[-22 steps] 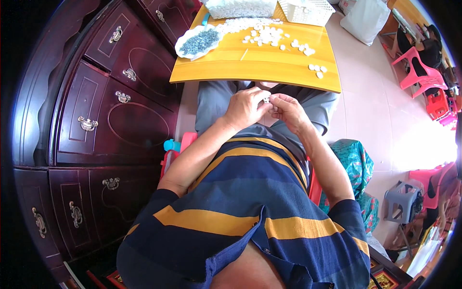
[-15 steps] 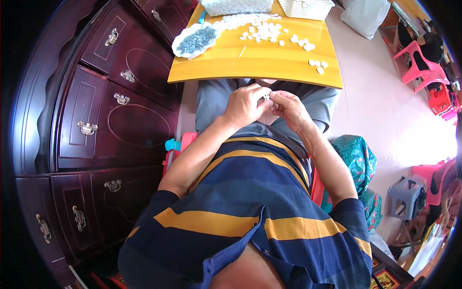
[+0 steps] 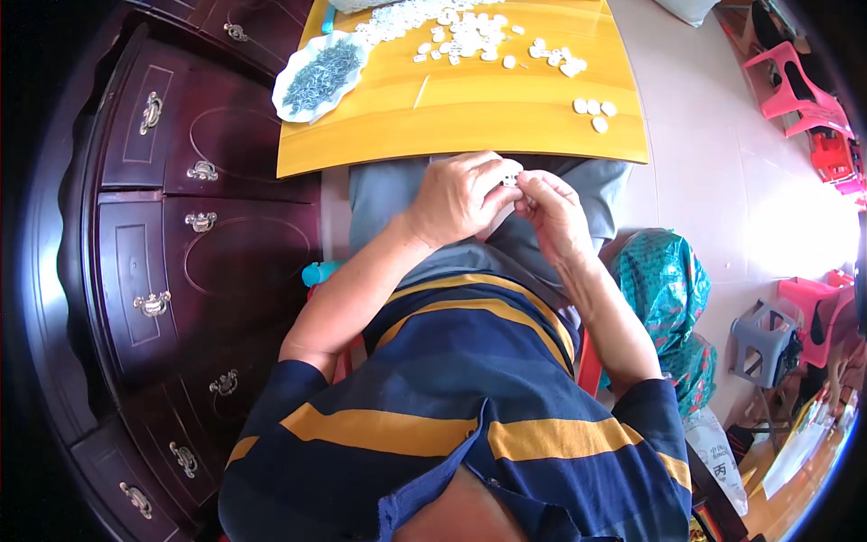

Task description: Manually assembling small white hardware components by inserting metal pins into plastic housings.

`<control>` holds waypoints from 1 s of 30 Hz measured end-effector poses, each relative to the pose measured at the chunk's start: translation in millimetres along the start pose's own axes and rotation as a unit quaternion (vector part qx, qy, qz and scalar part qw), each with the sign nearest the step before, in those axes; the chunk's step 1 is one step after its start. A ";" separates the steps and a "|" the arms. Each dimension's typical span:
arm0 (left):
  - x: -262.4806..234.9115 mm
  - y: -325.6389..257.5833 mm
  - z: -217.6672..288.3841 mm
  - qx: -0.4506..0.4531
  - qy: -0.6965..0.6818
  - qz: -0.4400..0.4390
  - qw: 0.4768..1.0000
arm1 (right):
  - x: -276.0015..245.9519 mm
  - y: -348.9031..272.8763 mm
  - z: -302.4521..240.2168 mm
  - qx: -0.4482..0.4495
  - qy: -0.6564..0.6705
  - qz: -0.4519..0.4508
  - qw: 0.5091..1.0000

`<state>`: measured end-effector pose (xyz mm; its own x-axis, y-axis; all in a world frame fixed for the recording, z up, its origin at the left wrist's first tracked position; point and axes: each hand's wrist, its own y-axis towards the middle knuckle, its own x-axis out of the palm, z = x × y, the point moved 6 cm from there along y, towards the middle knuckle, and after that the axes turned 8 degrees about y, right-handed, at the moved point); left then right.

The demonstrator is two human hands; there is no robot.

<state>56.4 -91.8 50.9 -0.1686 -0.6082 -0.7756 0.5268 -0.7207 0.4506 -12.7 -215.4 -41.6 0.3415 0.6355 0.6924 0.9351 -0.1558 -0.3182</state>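
In front of my lap, just off the table's near edge, my left hand (image 3: 456, 200) is closed with thumb and fingers around a small white plastic piece (image 3: 510, 180) with dark holes or slots. My right hand (image 3: 557, 215) meets it from the right, thumb and fingertips pinched together against the piece's edge. Whatever the right fingertips hold is too small or hidden to make out. On the yellow wooden table (image 3: 361, 149) lie many white plastic pieces (image 3: 474, 36), and several round white ones (image 3: 593, 107) sit apart at the right.
A scalloped white dish (image 3: 280, 90) of thin dark metal bits (image 3: 322, 77) stands at the table's left. A thin pale stick (image 3: 422, 92) lies near it. Dark wooden drawers (image 3: 244, 244) line the left side. A green patterned bag (image 3: 664, 289) and a grey stool (image 3: 760, 343) stand to the right.
The view has shifted, so the table's far baskets are mostly out of sight. Both hands stay together at the white piece, which shows slightly more between the fingers.
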 end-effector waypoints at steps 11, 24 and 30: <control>0.2 48.0 2.2 0.064 -0.089 0.001 0.994 | 1.5 -4.7 -36.8 -0.053 0.011 0.037 0.998; 25.9 67.9 -31.4 0.028 -0.170 -0.028 0.985 | 2.3 18.3 -70.0 -0.100 -0.235 0.087 0.963; 35.8 76.7 -59.9 -0.081 0.005 -0.074 0.994 | -14.4 29.7 -104.2 -0.118 -0.498 0.140 0.847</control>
<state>140.7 -148.9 31.2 -0.2454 -0.4959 -0.8330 0.6251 -0.7377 0.2550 20.0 -308.0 6.5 0.4128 0.8539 -0.3171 0.8640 -0.4773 -0.1604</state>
